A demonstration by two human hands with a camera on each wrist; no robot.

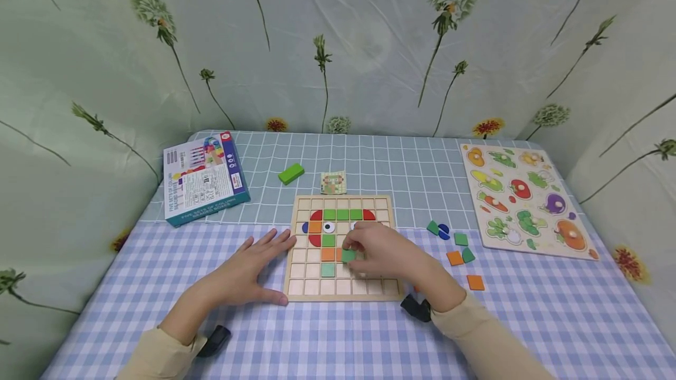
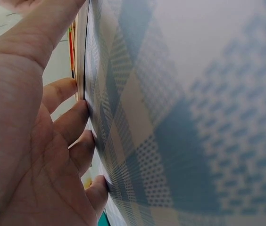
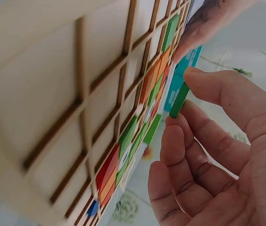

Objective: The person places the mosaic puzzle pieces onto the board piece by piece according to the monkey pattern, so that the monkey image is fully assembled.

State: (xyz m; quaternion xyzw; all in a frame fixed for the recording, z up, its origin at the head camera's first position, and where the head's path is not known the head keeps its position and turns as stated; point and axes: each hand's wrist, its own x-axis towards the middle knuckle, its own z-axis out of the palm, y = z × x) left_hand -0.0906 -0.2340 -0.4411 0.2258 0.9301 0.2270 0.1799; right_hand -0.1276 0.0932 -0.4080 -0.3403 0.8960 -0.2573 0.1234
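A wooden grid board (image 1: pixel 302 288) lies in front of me, with red, green, orange and blue tiles and a round eye tile (image 1: pixel 328 227) set in its cells. Over its middle, my right hand (image 1: pixel 388 251) pinches a green square tile (image 1: pixel 348 255) between thumb and fingertips. The right wrist view shows this tile (image 3: pixel 180 101) edge-on, held off the board. My left hand (image 1: pixel 250 271) lies with spread fingers at the board's left edge, thumb and fingertips touching it. A light green tile (image 1: pixel 328 270) sits low in the grid; the right hand hides some cells.
Loose tiles lie right of the board, among them an orange square (image 1: pixel 475 282) and a green square (image 1: pixel 461 239). A small pattern card (image 1: pixel 333 183) and a green block (image 1: pixel 291 173) lie behind it. A box (image 1: pixel 203 177) stands at left, a vegetable puzzle (image 1: pixel 507 236) at right.
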